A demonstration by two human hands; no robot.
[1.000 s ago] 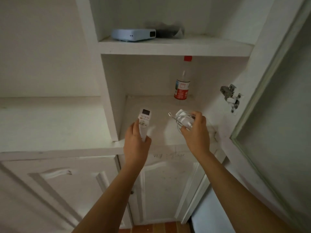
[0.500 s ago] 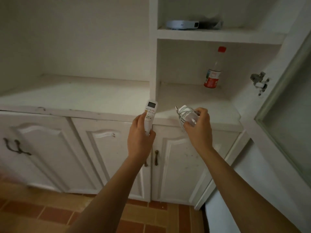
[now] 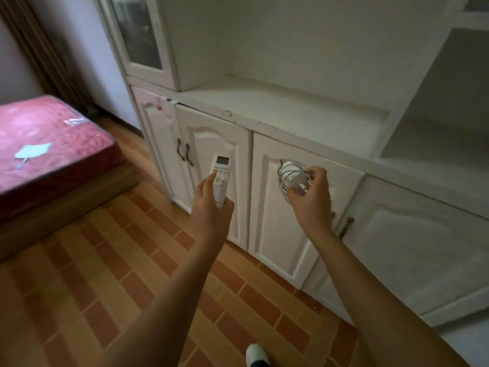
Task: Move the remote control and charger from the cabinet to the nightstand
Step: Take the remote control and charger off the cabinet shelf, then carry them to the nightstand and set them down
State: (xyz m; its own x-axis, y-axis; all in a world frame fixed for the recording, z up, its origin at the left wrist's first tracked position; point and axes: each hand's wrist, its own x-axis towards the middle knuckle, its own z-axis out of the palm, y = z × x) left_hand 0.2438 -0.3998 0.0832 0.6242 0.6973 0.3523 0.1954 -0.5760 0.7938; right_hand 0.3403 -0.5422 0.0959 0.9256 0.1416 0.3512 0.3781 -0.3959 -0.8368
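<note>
My left hand (image 3: 211, 210) grips a white remote control (image 3: 220, 174) upright, its small screen at the top and my thumb on the buttons. My right hand (image 3: 312, 200) holds a white charger (image 3: 292, 176) with its cable wound around it in loops. Both hands are out in front of me, level with the lower doors of the white cabinet (image 3: 277, 112). No nightstand is in view.
A bed with a red mattress (image 3: 47, 144) on a wooden base stands at the left. Brown tiled floor (image 3: 105, 260) stretches between it and the cabinet. A glass-fronted cabinet door (image 3: 137, 35) is at the upper left. My white shoe (image 3: 255, 353) shows at the bottom.
I have turned left and away from the open cabinet shelf, which has slid off to the right. The bed and floor have come into view. Both hands keep their grip.
</note>
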